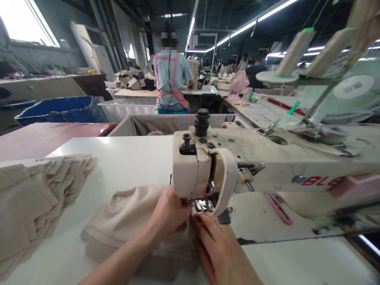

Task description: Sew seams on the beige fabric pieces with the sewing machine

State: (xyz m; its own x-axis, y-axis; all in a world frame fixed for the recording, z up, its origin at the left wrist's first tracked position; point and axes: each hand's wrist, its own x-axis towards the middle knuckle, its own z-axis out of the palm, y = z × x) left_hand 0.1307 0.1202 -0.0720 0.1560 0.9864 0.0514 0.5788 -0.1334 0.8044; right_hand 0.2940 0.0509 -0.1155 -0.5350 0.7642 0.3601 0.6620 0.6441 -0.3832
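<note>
A beige fabric piece [130, 215] lies bunched on the white table, its right end under the head of a sewing machine [192, 162]. My left hand [170, 211] is closed on the fabric just left of the metal presser foot [203, 205], its fingertips partly hidden behind the machine head. In front of the foot, my right hand [218, 241] grips the fabric's near right edge, fingers pointing toward the foot and thumb lower on the left. The needle is hidden from view.
Stacked beige fabric pieces [26, 206] lie on the left. Pink tweezers [279, 209] rest on the machine bed. Thread cones [297, 51] stand at upper right. Beyond the table are a grey cloth-lined bin [142, 124], a blue bin [59, 111] and a seated person [170, 79].
</note>
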